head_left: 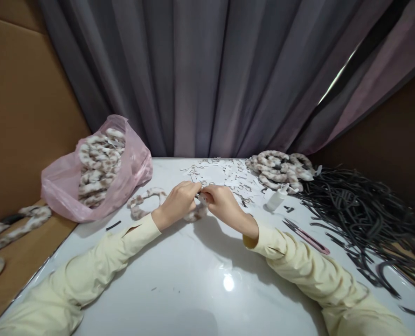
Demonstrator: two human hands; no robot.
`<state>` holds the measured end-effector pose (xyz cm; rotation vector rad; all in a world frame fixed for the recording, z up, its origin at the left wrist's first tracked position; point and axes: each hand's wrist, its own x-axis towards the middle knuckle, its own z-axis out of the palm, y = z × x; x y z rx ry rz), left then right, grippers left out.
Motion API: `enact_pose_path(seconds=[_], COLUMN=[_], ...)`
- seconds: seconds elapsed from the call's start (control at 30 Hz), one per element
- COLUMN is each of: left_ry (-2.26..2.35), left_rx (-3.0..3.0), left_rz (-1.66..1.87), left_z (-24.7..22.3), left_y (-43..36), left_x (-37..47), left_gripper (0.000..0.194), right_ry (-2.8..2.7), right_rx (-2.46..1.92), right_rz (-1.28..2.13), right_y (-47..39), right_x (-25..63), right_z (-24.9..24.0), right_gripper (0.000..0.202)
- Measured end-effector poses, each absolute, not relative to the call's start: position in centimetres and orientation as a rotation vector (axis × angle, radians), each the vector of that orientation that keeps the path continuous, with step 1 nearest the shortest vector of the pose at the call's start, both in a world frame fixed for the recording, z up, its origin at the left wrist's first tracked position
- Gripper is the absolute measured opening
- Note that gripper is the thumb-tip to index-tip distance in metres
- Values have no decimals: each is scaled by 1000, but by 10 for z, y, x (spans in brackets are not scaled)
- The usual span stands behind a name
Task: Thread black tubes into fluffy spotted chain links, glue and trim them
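My left hand [180,201] and my right hand [225,205] meet above the middle of the table, fingertips pinched close together. Between them is the end of a white-and-brown furry tube [195,214], with a small dark bit at the fingertips; the fingers hide most of it. Behind my left wrist lies a curved length of the same fur [148,198]; whether it joins the held part is hidden. Right of my right hand stands a small white squeeze bottle [276,199]. Pink-handled thread snips [307,236] lie near my right sleeve.
A pink plastic bag [137,161] full of furry tubes stands at the left. Paper and thread scraps [224,175] cover the back middle. Furry rings [280,168] and a heap of black cords [364,210] fill the right. A grey curtain [200,79] hangs behind.
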<state>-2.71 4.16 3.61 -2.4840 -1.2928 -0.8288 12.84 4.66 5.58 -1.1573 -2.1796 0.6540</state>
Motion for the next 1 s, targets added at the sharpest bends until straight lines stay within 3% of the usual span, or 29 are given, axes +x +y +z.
enact_pose_path(seconds=[0.17,0.37,0.6,0.8,1.0], left_ry=[-1315,-1423,-1596,-1657,-1619], left_rx=[-2577,-2663,-2745,-2836,-2858], left_rz=[-971,-1153,-1270,-1403,-1432], left_z=[38,45,50,54,58], left_y=[42,40,36,34,32], left_x=[-28,-27,-24,-24,-26], left_gripper=[23,18,15,14,14], right_ry=[-2350,-2391,-2193,-2128,-1765], right_rx=[-1166,-1070,-1050,-1050,-986], right_rz=[277,238,933,1236,1778], right_y=[45,56,74,78,76], right_x=[133,139,147,150,154], right_z=[59,67,68,71,82], right_gripper=[27,20,16,14,17])
